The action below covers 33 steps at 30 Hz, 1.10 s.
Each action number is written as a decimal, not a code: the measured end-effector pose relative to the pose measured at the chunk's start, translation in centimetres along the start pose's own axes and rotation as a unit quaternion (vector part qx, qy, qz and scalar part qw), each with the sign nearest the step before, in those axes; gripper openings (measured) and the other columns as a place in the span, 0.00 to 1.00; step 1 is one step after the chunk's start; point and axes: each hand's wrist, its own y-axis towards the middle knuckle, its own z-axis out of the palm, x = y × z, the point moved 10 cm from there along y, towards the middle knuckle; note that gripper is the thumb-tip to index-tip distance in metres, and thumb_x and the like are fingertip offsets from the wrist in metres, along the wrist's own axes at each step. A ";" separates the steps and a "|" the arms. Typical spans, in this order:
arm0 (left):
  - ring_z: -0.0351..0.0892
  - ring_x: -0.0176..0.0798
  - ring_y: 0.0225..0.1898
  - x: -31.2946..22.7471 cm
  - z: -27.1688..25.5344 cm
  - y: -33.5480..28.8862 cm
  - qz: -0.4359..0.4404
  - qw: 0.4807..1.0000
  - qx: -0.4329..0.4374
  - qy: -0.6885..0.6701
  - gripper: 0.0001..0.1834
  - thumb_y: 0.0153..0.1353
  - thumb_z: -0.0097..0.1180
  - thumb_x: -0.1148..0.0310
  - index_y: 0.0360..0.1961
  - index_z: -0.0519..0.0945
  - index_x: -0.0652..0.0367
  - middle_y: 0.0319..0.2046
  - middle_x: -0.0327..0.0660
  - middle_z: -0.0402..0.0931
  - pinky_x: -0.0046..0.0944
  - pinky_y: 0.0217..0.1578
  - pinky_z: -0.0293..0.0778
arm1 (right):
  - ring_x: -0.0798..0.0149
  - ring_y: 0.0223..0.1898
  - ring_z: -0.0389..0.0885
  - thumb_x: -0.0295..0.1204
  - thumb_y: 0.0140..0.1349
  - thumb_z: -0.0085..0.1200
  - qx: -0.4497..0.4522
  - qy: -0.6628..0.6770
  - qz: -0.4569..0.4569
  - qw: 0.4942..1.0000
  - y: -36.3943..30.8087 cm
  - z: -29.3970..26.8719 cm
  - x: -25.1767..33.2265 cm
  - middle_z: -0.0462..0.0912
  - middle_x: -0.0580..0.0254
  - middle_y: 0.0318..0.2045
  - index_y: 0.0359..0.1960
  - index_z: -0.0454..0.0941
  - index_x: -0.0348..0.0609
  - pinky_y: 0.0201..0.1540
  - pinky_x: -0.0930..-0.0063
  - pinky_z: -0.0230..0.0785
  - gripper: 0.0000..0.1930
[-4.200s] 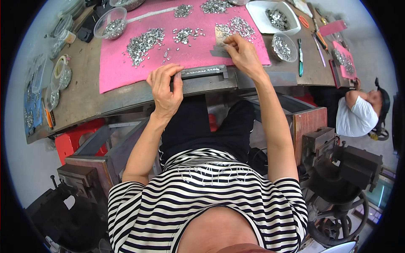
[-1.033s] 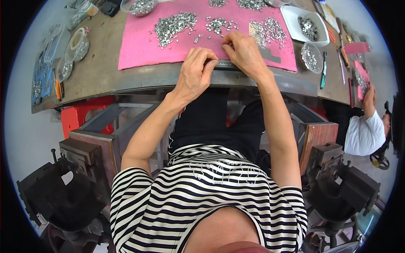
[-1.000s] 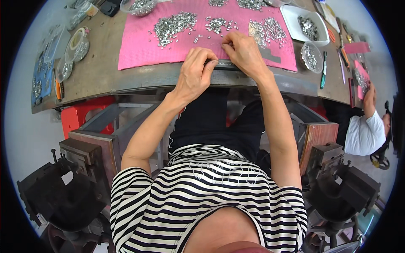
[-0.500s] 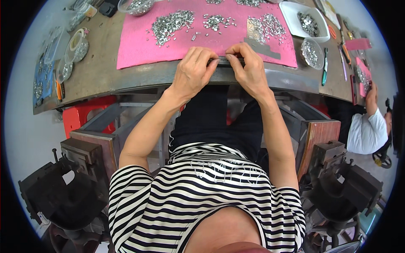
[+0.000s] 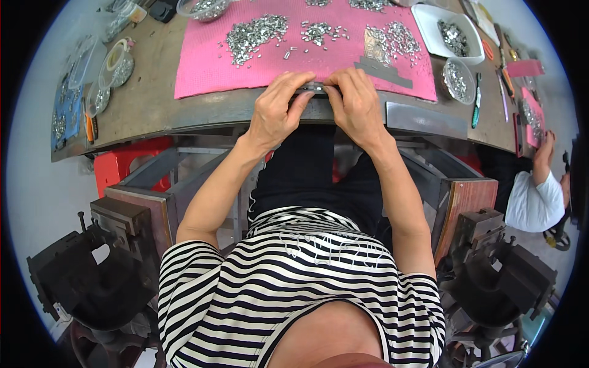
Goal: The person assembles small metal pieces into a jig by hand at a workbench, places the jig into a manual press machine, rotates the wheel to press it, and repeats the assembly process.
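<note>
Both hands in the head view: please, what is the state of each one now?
Left hand: closed, holding the slim dark metal bar at its left.
Right hand: closed, holding the same bar at its right.

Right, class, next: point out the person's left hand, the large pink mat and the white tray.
Left hand (image 5: 274,111): head view, back of the hand.
Large pink mat (image 5: 204,61): head view, bare left part.
White tray (image 5: 428,30): head view, bare inside, left side.

Bench (image 5: 153,73): pink mat (image 5: 205,73) (white tray (image 5: 427,35) beside).
</note>
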 end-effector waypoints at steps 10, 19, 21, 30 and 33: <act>0.76 0.43 0.40 4.9 -3.5 3.0 -0.024 0.989 0.006 0.149 0.04 0.58 0.66 0.70 0.36 0.87 0.53 0.35 0.36 0.82 0.45 0.47 0.67 | 0.50 0.37 0.81 0.24 0.61 0.60 0.147 0.018 -0.016 0.989 2.2 0.6 -0.3 0.81 0.55 0.33 0.36 0.82 0.40 0.42 0.59 0.70 0.03; 0.74 0.39 0.43 5.6 -1.4 4.1 0.039 0.979 0.029 0.197 0.04 0.59 0.66 0.67 0.35 0.85 0.51 0.34 0.33 0.77 0.46 0.54 0.59 | 0.49 0.41 0.78 0.27 0.61 0.59 0.080 -0.050 -0.083 0.992 8.4 7.3 -2.7 0.80 0.57 0.35 0.39 0.85 0.43 0.44 0.56 0.70 0.07; 0.74 0.39 0.43 5.5 -2.0 3.7 0.033 0.978 0.032 0.203 0.04 0.59 0.66 0.67 0.35 0.85 0.51 0.34 0.33 0.77 0.46 0.54 0.59 | 0.49 0.41 0.77 0.29 0.60 0.60 0.085 -0.093 -0.100 0.987 8.0 7.7 -2.2 0.80 0.57 0.35 0.36 0.84 0.44 0.47 0.56 0.67 0.05; 0.74 0.38 0.44 4.9 -2.5 3.5 0.052 0.973 0.077 0.213 0.07 0.60 0.65 0.68 0.40 0.87 0.48 0.35 0.33 0.76 0.47 0.55 0.59 | 0.52 0.35 0.84 0.26 0.60 0.60 0.108 0.057 0.034 0.992 7.0 3.9 -3.4 0.85 0.54 0.30 0.35 0.82 0.37 0.42 0.61 0.75 0.05; 0.74 0.40 0.43 5.0 -2.6 3.6 0.072 0.963 0.117 0.231 0.05 0.60 0.65 0.67 0.38 0.86 0.49 0.34 0.33 0.76 0.50 0.56 0.62 | 0.59 0.32 0.86 0.25 0.62 0.61 0.074 0.113 0.094 0.986 4.5 0.8 -3.8 0.86 0.56 0.29 0.37 0.82 0.34 0.39 0.67 0.77 0.06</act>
